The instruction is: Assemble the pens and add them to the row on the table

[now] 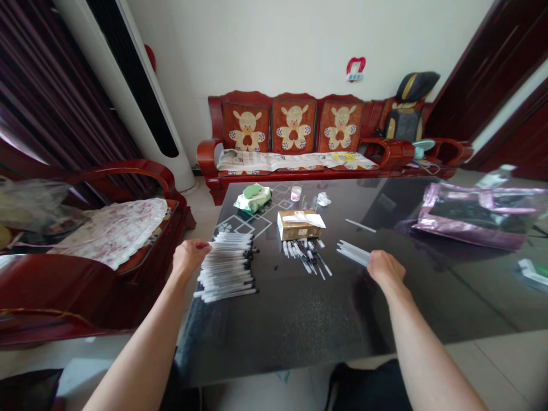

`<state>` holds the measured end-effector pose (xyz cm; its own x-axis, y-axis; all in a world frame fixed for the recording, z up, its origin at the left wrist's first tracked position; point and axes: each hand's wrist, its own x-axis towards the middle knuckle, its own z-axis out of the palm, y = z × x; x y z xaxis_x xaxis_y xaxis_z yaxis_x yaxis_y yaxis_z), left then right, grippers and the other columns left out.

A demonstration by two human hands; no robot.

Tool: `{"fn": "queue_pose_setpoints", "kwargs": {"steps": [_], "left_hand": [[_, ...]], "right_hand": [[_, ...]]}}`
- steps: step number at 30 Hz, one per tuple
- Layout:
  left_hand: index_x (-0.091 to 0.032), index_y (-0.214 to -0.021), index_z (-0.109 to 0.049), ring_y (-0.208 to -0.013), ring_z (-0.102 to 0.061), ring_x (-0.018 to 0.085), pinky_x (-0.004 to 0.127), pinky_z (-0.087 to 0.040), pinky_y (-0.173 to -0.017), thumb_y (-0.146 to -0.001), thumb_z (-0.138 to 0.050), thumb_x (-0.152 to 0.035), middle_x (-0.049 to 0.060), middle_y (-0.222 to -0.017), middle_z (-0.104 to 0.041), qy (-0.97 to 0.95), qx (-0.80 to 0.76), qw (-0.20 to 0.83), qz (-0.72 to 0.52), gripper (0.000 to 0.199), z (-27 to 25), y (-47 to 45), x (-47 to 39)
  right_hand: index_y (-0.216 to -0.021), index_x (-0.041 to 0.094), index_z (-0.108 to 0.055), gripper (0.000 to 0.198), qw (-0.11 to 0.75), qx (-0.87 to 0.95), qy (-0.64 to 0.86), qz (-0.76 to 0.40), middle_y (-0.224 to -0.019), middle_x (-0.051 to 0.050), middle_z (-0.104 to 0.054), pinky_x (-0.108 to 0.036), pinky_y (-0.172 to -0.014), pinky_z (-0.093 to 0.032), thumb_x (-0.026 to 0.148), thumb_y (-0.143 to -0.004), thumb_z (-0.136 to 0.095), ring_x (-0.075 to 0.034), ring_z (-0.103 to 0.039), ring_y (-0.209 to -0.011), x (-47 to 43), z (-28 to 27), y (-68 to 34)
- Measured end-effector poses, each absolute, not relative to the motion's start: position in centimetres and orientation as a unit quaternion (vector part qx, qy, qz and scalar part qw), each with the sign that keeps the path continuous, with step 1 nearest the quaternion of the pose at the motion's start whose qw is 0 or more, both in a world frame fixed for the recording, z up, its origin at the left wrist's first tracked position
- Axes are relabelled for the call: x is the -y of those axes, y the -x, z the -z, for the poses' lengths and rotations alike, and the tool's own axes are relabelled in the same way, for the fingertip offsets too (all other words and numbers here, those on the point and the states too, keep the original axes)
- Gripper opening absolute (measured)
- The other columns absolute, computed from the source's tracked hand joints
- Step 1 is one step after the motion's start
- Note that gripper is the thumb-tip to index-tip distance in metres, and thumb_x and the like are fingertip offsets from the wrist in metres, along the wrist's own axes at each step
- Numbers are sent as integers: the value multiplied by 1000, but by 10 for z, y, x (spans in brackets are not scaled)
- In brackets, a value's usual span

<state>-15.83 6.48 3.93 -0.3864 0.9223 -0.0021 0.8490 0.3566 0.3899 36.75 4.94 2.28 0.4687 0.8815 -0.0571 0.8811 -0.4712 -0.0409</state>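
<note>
Evidently, a row of pens (229, 268) is lying on the left part of the dark bench (274, 328), stacked closely side by side, with many dark ends pointing toward the middle. The left hand (191, 257) is resting at the outer ends of this row, its fingertips pinching together; whether they are gripping a pen cannot be told. On the opposite side, the right hand (386, 267) is closing around the near ends of a few pale tubes (353, 253), which are lying together in a small bundle. Beyond them, a single tube (361, 226) is lying apart. Between the two hands, a looser heap of pieces (309, 258), some dark and some pale, is spreading just in front of a tissue box (301, 230); a small black bit (275, 268) is lying alone nearby.

Judging by order alone, the large row is representing the work already done, while the heap, the bundle and the single tube are seemingly awaiting attention; an exact count is not showing. Farther out, a packet of wipes (253, 200), a small tub (295, 193) and a crumpled tissue (323, 199) are standing or lying behind the box, and a purple bag (473, 233) is occupying the right side.
</note>
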Motion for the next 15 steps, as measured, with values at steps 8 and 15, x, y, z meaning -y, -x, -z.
{"fn": "queue_pose_setpoints", "kwargs": {"steps": [8,15], "left_hand": [[-21,-99,-69,-75,-65,18,26,-45,-75,-79,-52,-31,4,-91,-71,-596,-719,41,-355,28,-51,117,-55],[-21,-99,-68,-71,-64,16,25,-46,-71,-81,-50,-27,4,-93,-69,-655,-640,101,-390,26,-43,75,-45]], "right_hand": [[-92,17,-70,27,-17,508,861,-33,-96,-16,-69,-34,-69,-49,13,-72,-52,-28,-66,-91,-50,-14,-371],[-89,14,-70,23,-11,516,857,-11,-92,-19,-68,-32,-64,-48,13,-71,-56,-30,-66,-87,-55,-7,-372]]}}
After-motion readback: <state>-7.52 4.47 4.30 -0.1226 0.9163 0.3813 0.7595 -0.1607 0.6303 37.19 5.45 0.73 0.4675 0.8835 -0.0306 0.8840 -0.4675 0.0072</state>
